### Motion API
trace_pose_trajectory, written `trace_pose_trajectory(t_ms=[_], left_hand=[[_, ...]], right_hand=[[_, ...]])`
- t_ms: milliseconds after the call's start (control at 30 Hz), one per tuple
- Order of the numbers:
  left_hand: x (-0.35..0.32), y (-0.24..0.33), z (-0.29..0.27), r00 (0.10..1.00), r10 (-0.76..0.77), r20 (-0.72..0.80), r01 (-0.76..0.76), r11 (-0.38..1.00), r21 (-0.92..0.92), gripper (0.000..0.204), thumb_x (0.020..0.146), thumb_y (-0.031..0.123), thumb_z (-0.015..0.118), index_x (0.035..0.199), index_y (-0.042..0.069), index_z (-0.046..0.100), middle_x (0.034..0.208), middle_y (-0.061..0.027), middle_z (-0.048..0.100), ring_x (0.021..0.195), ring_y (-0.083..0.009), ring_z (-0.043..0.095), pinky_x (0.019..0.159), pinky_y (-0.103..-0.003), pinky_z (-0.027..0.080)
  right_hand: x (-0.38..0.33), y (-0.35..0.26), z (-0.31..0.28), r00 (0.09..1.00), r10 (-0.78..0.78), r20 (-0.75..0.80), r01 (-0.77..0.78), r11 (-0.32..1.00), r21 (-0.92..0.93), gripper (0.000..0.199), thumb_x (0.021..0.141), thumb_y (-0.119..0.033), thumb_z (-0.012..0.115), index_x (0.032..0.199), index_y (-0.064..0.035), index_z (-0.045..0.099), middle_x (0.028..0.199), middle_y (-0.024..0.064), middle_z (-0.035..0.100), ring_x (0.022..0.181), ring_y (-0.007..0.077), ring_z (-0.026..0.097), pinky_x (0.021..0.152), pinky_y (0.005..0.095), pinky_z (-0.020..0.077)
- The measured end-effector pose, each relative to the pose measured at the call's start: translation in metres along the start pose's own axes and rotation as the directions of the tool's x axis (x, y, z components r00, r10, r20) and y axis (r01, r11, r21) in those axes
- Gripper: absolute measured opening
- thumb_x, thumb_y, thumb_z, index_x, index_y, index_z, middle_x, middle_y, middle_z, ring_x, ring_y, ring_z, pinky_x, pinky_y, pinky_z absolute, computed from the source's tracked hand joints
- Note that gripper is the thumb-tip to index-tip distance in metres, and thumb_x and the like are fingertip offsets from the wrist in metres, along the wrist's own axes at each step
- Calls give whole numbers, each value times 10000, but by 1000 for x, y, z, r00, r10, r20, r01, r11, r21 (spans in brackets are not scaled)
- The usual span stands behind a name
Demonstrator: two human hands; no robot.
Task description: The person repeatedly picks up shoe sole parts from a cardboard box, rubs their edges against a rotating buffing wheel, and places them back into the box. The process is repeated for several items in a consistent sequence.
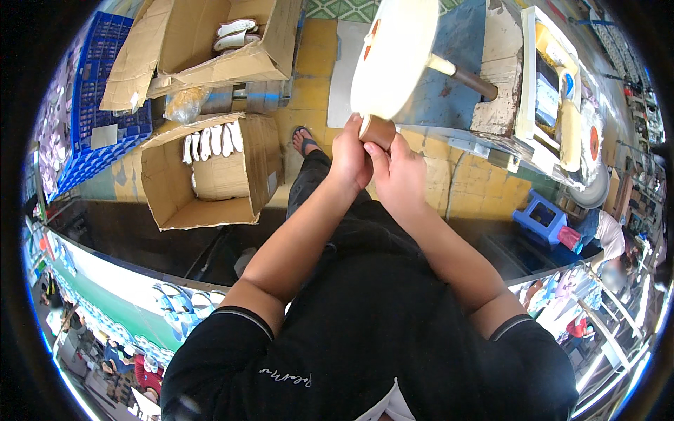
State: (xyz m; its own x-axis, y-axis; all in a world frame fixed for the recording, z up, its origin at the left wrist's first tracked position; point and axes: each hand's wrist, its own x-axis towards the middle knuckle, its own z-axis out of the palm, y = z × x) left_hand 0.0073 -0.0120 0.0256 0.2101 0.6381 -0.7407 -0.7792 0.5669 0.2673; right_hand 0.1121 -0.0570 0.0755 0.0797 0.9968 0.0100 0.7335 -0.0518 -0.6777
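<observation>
Both my hands grip a brown shoe sole (380, 132) with a pale edge, up against the lower rim of a large cream-white buffing wheel (393, 63). My left hand (349, 158) closes round its left side. On the other side my right hand (402, 170) presses it, thumb on the brown face and fingers curled behind. Much of the sole is hidden by my hands. A dark shaft (472, 81) joins the wheel to the worn machine body (500, 63) on the right.
An open cardboard box (219, 184) at left holds several white soles (212, 142); another box (186, 38) behind it holds more. Beyond stands a blue plastic crate (84, 140). A blue stool (542, 216) is at right. People sit farther back.
</observation>
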Motion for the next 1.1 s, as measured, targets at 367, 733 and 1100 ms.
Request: trace_pose_trajectory(t_ms=[367, 733, 1100], left_hand=[[-4, 0, 9, 1000, 12, -1, -12, 1000, 0, 427, 1248, 340, 448, 1366, -11, 661, 1257, -181, 753, 1129, -323, 751, 1049, -502, 612], [-10, -1, -1, 994, 15, 112, -26, 995, 100, 431, 1244, 302, 439, 1516, -4, 572, 1398, -191, 692, 1247, -335, 710, 1103, -497, 592], [-154, -10, -11, 948, -118, 295, 49, 972, 231, 603, 1160, 233, 543, 1739, 170, 384, 1450, -182, 698, 1261, -345, 725, 1125, -497, 586]], right_hand=[[-1, 1, -5, 1000, 21, -11, -21, 1000, 11, 344, 1109, -294, 797, 1092, 31, 688, 861, 245, 782, 770, 454, 786, 683, 516, 603], [-13, -1, -17, 998, 40, 46, -39, 999, -25, 323, 1104, -259, 807, 1119, 39, 683, 895, 253, 789, 809, 420, 817, 715, 497, 626], [-103, -21, -136, 900, -359, 247, 314, 928, 203, 659, 830, -352, 1046, 1299, -57, 689, 1141, 177, 804, 1019, 397, 807, 894, 474, 655]])
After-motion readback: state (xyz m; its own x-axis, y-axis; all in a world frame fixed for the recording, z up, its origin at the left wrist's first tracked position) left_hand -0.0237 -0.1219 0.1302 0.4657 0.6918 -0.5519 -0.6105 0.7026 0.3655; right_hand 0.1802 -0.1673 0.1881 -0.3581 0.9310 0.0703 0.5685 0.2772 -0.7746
